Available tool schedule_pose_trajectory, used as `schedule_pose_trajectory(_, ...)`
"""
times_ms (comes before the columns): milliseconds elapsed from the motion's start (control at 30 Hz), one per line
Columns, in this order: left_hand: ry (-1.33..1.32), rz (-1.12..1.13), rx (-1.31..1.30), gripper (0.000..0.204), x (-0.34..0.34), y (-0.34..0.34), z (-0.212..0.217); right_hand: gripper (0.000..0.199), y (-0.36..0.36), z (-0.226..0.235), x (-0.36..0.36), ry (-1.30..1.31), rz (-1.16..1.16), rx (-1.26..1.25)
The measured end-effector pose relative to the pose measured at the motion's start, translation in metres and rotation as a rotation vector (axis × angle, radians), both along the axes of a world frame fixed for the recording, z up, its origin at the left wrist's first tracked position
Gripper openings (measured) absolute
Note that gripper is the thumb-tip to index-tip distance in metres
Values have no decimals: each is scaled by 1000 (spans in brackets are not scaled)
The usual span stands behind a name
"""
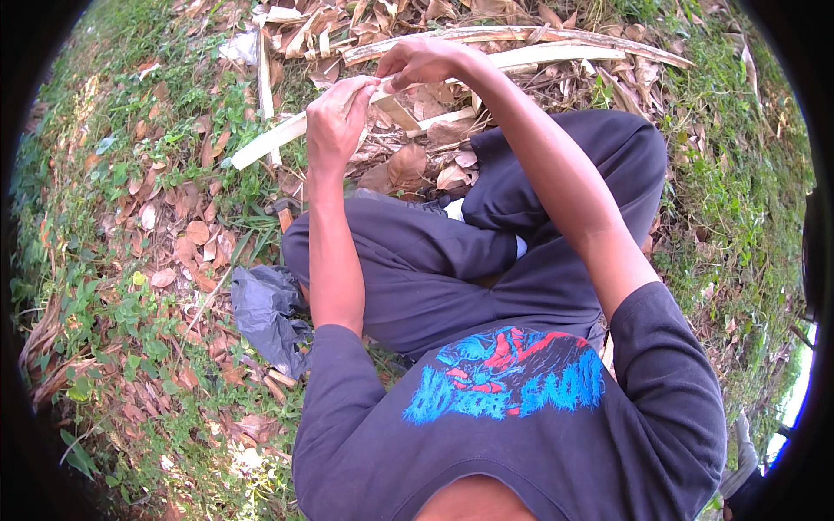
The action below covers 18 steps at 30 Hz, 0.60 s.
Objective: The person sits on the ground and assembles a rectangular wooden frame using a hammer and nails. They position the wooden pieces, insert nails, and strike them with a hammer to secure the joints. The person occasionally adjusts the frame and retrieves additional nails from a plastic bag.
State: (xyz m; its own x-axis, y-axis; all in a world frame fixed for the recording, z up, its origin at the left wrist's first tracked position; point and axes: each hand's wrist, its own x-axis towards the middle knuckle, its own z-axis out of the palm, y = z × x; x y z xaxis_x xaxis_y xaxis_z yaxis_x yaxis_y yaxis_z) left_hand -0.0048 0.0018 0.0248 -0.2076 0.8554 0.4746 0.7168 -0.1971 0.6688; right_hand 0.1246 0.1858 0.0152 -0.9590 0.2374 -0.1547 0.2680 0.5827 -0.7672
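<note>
A long pale strip (271, 141), which looks like split wood or bamboo, slants past my hands at the top middle. My left hand (337, 122) is closed, its thumb and fingertips pinched at the strip. Closed as well, my right hand (421, 64) pinches close beside the left fingertips, so the two nearly touch. Whatever small part lies between the fingertips is too hidden to make out. Just below the right hand, a short pale piece (396, 111) angles down toward the leaves. Another pale length (556, 55) shows to the right of my right hand.
My crossed legs (417, 252) in dark trousers are below the hands. A curved brownish strip (521, 33) and another pale strip (265, 78) lie among dry leaves (407, 165). A black plastic bag (268, 313) rests left of my knee; clear plastic (239, 48) is farther off.
</note>
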Motion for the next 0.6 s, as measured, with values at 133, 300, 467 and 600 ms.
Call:
schedule_pose_trajectory(133,13,-14,21,16,-1,0,-1,45,-2,2,0,-3,-1,4)
schedule_pose_trajectory(300,17,-13,65,15,0,2,-1,41,-6,6,2,13,-15,-23)
schedule_pose_trajectory(467,54,6,66,16,1,7,-5,41,2,3,5,78,21,73)
schedule_pose_trajectory(600,53,35,88,15,-1,1,-6,37,-12,33,25,268,-115,339)
